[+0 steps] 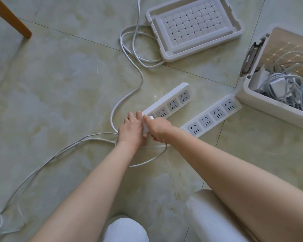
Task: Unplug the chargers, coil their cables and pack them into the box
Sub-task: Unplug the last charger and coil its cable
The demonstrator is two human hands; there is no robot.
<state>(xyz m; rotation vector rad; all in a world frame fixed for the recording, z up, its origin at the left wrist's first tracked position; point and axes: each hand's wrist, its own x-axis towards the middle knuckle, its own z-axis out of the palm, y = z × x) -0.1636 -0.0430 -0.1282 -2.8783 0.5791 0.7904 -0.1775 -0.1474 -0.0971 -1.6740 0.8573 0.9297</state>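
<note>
Two white power strips lie on the tiled floor. My left hand (pixel 132 130) presses down on the near end of the left strip (pixel 171 100). My right hand (pixel 157 127) grips a white charger (pixel 148 124) that sits at that same end. A thin white charger cable (pixel 147 160) loops on the floor beneath my hands. The right strip (pixel 212 116) has its sockets bare. At the right stands a white box (pixel 262 105) holding several coiled chargers and cables (pixel 287 86).
The box's white lid (pixel 194 27) lies upside down at the top. The strips' thick white cords (pixel 129 49) curl beside it and run off to the lower left. A wooden leg (pixel 10 18) stands top left. A white stool edge (pixel 208 215) is bottom right.
</note>
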